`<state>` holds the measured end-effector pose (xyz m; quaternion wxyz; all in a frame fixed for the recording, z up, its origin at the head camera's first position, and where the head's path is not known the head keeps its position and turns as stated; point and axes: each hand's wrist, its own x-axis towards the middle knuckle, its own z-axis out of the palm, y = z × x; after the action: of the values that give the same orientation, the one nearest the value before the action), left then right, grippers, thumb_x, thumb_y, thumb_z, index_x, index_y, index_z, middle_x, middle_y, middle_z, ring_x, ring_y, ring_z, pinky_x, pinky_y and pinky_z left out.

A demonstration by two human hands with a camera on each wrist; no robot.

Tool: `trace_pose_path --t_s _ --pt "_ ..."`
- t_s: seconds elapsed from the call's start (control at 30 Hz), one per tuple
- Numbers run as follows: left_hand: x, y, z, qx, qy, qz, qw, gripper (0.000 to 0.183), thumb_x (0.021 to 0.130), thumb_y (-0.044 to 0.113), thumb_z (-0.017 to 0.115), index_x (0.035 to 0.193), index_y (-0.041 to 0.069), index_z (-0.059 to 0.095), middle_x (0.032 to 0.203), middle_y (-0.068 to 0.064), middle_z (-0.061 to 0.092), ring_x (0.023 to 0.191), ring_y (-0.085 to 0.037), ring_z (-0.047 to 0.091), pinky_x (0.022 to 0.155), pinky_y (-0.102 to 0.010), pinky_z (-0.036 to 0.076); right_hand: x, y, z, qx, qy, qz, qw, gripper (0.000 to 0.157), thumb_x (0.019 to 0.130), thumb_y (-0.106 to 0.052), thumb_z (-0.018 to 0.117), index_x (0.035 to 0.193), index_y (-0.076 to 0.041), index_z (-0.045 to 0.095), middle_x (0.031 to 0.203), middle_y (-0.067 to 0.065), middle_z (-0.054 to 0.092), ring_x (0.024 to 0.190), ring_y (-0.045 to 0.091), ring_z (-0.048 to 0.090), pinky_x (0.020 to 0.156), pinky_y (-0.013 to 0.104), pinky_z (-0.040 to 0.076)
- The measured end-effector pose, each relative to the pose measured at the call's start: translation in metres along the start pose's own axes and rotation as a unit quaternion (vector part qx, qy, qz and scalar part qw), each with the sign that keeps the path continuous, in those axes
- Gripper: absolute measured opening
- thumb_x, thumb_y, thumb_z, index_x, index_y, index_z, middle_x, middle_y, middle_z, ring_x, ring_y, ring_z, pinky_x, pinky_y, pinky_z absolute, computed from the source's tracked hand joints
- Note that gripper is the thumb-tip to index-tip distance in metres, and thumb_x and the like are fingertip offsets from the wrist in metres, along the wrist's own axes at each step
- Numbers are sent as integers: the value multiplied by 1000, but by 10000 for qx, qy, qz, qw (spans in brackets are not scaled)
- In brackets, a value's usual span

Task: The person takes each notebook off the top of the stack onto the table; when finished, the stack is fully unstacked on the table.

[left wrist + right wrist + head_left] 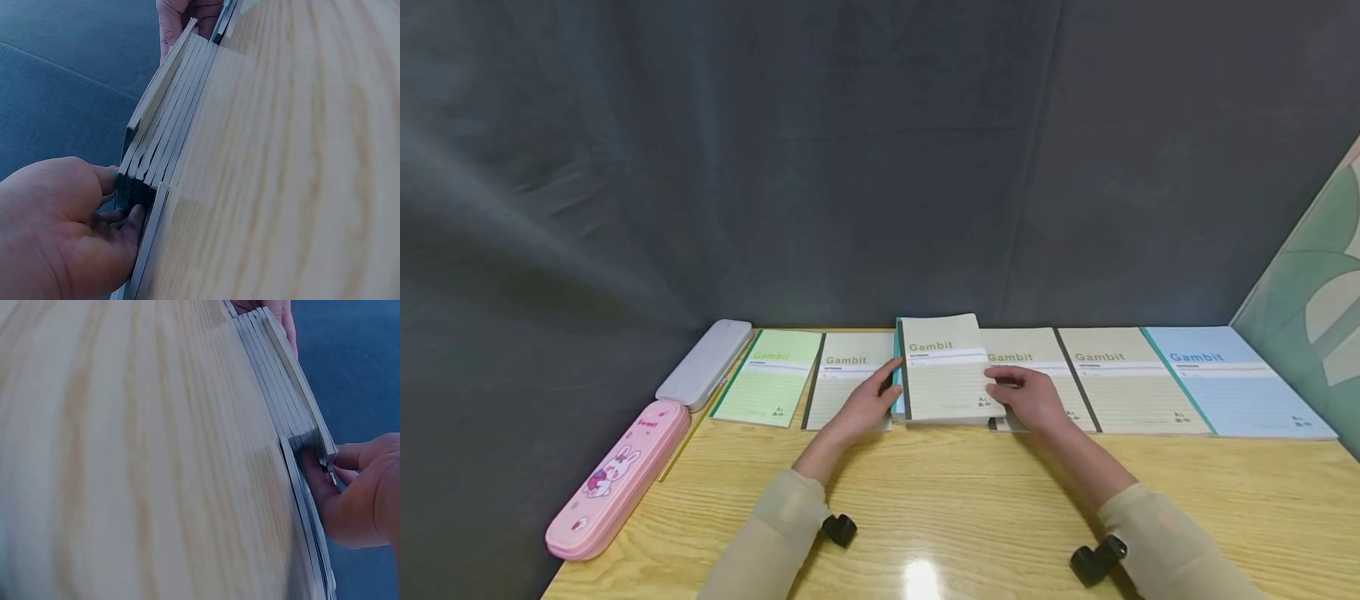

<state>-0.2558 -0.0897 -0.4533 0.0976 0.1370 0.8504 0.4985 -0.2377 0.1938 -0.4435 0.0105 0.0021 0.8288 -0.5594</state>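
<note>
Okay, notebook stack [946,379] sits mid-row on the wood table [962,500]: several notebooks deep, cream cover with dark spine on top, strip of blue cover [898,407] peeking out along its left edge. In the left wrist view the top one sits slightly apart from the rest along one edge.

Left hand [863,407] is at the stack's spine side, fingers bent and clamped on that edge. Right hand [1033,402] is at the stack's opposite side, thumb and fingers pinching the edge near the corner.

Left of the stack: pale notebook [842,383], green notebook [775,367], then farther out a thin yellow stick [686,442], white case [703,362] and pink case [617,483] with a rabbit print. Right of it: cream notebook [1033,347], partly hidden by the right hand, second cream notebook [1131,379], light-blue notebook [1232,375] last. Dark curtain [880,167] behind the stack.
</note>
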Motion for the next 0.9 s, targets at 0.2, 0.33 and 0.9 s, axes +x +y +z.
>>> trace_pose_path --t_s 0.2,0.33,0.9 --pt "-2 0 -1 87 -27 66 9999 53 110 24 45 161 18 30 164 -12 28 148 -32 30 119 -47 26 -3 0 -6 85 -237 -6 9997 36 99 -10 66 131 6 64 115 16 68 85 6 58 65 23 50" --pt "-2 0 -1 142 -35 112 9998 52 110 22 45 160 16 32 165 -10 26 148 -31 28 120 -46 26 -5 3 -10 237 -285 102 9993 37 100 -11 65 133 6 63 111 12 69 80 6 57 63 22 48" --pt "0 -2 0 207 -87 116 9997 52 111 24 44 161 18 32 166 -5 24 150 -27 24 120 -45 24 -31 21 -56 351 -341 432 9979 47 102 -17 63 142 6 54 74 -12 54 56 6 37 53 25 38"
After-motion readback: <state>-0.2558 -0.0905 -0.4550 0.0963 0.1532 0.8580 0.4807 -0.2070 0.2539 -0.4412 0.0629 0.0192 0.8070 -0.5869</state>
